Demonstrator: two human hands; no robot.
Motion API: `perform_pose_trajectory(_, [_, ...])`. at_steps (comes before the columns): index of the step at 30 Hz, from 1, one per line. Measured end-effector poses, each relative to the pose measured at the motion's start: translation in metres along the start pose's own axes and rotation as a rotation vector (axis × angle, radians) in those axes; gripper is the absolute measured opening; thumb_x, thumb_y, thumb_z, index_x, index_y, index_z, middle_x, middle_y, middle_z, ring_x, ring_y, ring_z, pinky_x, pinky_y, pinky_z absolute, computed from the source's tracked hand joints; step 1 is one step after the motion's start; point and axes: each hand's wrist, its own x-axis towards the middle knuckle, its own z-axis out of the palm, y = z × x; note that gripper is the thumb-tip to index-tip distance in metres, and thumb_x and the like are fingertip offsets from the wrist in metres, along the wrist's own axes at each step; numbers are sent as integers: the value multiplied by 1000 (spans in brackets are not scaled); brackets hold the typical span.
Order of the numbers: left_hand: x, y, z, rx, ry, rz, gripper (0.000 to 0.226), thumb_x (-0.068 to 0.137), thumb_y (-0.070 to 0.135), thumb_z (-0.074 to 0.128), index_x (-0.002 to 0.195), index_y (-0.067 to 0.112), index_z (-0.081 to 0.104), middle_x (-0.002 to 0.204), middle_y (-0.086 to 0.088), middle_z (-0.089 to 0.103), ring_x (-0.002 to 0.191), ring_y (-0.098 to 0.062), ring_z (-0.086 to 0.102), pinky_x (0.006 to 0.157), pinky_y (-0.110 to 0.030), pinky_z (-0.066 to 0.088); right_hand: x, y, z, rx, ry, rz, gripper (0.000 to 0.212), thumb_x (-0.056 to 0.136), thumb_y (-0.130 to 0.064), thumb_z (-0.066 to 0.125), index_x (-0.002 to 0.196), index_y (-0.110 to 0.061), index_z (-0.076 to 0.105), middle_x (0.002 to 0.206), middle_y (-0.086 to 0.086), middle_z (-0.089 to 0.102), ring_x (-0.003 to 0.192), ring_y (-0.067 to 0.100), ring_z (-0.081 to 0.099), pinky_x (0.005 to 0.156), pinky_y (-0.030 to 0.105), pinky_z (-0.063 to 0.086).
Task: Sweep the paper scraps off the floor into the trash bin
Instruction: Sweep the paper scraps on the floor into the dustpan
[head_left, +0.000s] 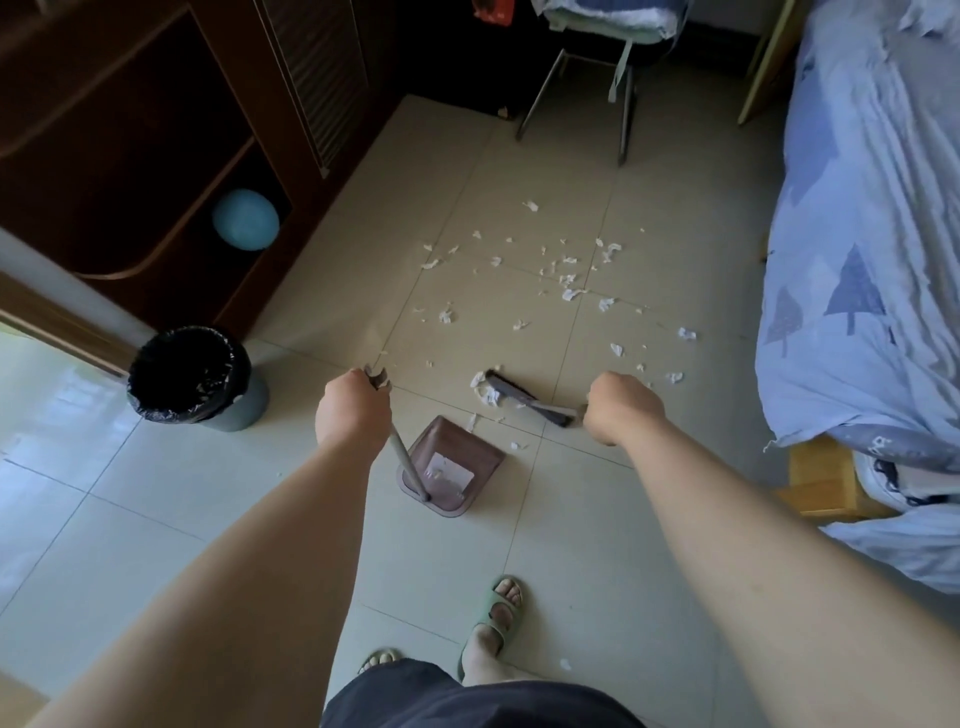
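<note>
Left hand (353, 410) fisted round dustpan (457, 452) handle; right hand (626, 408) fisted round broom (511, 393) handle. Paper scraps (569, 294) scattered on floor (234, 519), 12 o'clock of dustpan; trash bin (136, 384) at 10 o'clock. Risk: brisk strokes may flick light scraps past dustpan.

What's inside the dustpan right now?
A few small white scraps and a pale patch lie in the dustpan; its handle hides a strip along the left wall.

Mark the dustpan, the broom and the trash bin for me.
dustpan (467, 447), head view, on the pan's inner floor.
broom (519, 397), head view, on its dark bristle head.
trash bin (249, 405), head view, on its grey outer wall.
</note>
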Motion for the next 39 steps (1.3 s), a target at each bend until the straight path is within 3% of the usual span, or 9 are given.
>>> perform_pose_trajectory(3, [0, 1, 6, -49, -7, -28, 20, 92, 22, 54, 99, 5, 61, 93, -14, 64, 79, -31, 58, 67, -30, 44, -6, 6, -10, -80, -23, -46, 38, 81, -6, 52, 114, -20, 66, 114, 7, 65, 102, 28, 62, 71, 25, 41])
perform_pose_trajectory(6, [-7, 7, 17, -61, -36, -18, 20, 93, 21, 52, 99, 4, 60, 96, -17, 64, 83, -34, 60, 68, -31, 44, -13, 9, -20, -132, 8, -92, 40, 82, -8, 53, 117, -23, 66, 114, 6, 65, 103, 28, 63, 70, 26, 40])
perform_pose_trajectory(10, [-10, 13, 22, -63, -60, -12, 23, 93, 21, 51, 99, 2, 61, 96, -19, 64, 82, -35, 60, 68, -32, 45, -23, 10, -37, -206, 59, -145, 32, 84, -12, 57, 111, -24, 70, 114, 1, 66, 101, 26, 63, 70, 24, 41])
perform_pose_trajectory(14, [-11, 8, 19, -68, -55, -16, 26, 94, 26, 51, 100, 3, 61, 92, -16, 62, 75, -30, 53, 68, -31, 43, -31, 12, -58, -272, 158, -150, 23, 83, -11, 60, 100, -22, 72, 86, 1, 62, 77, 25, 55, 65, 23, 40])
perform_pose_trajectory(17, [-14, 0, 16, -52, -44, -13, 24, 93, 24, 51, 101, 4, 61, 93, -16, 61, 75, -30, 51, 68, -30, 41, -30, 13, -68, -255, 200, -106, 22, 82, -10, 60, 97, -21, 71, 81, 1, 58, 74, 26, 54, 63, 23, 40])
perform_pose_trajectory(26, [-15, -17, 11, -47, -27, -24, 24, 94, 25, 52, 91, 3, 59, 81, -12, 57, 72, -30, 54, 63, -30, 42, -5, -11, -39, -43, 186, -56, 25, 82, -9, 58, 102, -18, 71, 100, 5, 68, 92, 26, 65, 68, 24, 42])
perform_pose_trajectory(31, [-12, -19, 13, -40, -12, -17, 22, 95, 28, 52, 85, 8, 53, 78, -11, 55, 71, -30, 53, 63, -29, 41, -2, -27, -10, -38, 76, -81, 27, 83, -8, 55, 104, -17, 70, 101, 7, 67, 90, 27, 63, 67, 25, 41])
perform_pose_trajectory(36, [-8, -22, 13, -38, -23, -31, 17, 94, 23, 53, 83, 9, 52, 66, -2, 47, 67, -28, 51, 61, -28, 39, -5, -23, -25, -66, 17, -68, 14, 79, -19, 65, 91, -15, 71, 72, 2, 61, 65, 22, 56, 55, 20, 38])
perform_pose_trajectory(39, [-9, -19, 14, -15, -52, -37, 20, 94, 22, 52, 83, 6, 55, 70, -7, 53, 67, -30, 55, 61, -29, 43, -9, -17, -45, -67, 21, -54, 28, 76, -37, 75, 94, -16, 71, 77, 1, 65, 63, 20, 57, 56, 19, 42])
